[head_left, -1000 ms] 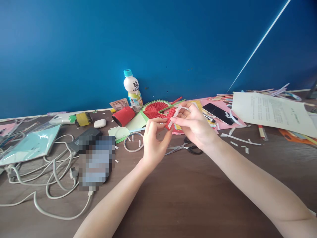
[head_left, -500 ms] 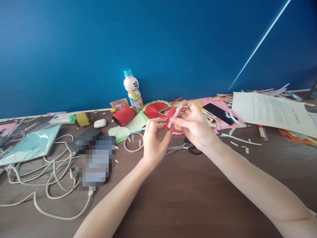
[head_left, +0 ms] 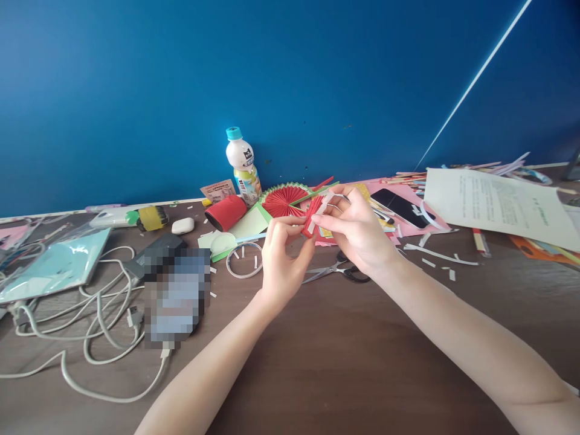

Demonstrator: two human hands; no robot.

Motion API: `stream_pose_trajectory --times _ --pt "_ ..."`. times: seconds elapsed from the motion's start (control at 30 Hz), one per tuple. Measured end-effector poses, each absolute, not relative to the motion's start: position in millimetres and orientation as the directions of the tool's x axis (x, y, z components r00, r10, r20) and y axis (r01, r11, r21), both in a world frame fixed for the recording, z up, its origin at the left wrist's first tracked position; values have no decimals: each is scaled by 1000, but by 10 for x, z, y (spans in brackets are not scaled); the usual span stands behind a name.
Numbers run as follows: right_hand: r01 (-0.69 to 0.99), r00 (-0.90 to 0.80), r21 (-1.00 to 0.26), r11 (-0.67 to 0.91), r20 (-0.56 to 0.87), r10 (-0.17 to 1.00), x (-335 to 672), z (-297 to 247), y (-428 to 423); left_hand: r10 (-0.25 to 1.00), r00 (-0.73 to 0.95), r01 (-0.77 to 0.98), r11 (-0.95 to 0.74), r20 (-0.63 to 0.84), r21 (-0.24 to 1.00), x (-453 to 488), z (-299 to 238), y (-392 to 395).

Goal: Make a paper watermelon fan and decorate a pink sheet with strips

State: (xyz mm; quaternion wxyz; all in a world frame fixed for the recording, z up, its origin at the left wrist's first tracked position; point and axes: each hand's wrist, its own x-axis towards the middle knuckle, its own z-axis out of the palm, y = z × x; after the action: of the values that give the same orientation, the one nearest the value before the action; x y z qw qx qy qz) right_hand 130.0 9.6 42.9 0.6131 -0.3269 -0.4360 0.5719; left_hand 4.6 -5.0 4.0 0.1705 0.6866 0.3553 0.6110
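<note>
Both of my hands are raised over the brown table (head_left: 344, 350), pinching a small pleated red paper piece (head_left: 312, 212) between them. My left hand (head_left: 281, 260) grips its lower left edge with thumb and fingers. My right hand (head_left: 357, 232) pinches its right side, and a thin white strip (head_left: 321, 208) lies against the red paper at my fingertips. A finished red paper fan (head_left: 283, 200) with a green rim lies on the table just behind my hands. Scissors (head_left: 338, 272) lie on the table under my right wrist.
A drink bottle (head_left: 243, 166) stands by the blue wall, next to a red roll (head_left: 225, 212) and white earbud case (head_left: 183, 225). White cables (head_left: 90, 326) and a blurred device (head_left: 176, 293) lie at left. A phone (head_left: 401, 206), pink paper, scraps and a printed sheet (head_left: 498, 202) lie at right.
</note>
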Motion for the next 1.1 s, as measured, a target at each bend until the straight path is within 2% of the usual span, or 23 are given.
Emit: stream_pose_trajectory --times 0.2,0.63,1.1 --pt "-433 -26 -889 152 181 983 1288 400 86 694 -2 281 -691 720 666 54 44 -51" --pt "-349 -25 -925 151 171 985 1284 407 63 716 -35 260 -667 697 698 59 34 -47" --pt "-278 -115 -944 180 219 969 1317 397 74 730 -42 231 -657 682 717 40 33 -38"
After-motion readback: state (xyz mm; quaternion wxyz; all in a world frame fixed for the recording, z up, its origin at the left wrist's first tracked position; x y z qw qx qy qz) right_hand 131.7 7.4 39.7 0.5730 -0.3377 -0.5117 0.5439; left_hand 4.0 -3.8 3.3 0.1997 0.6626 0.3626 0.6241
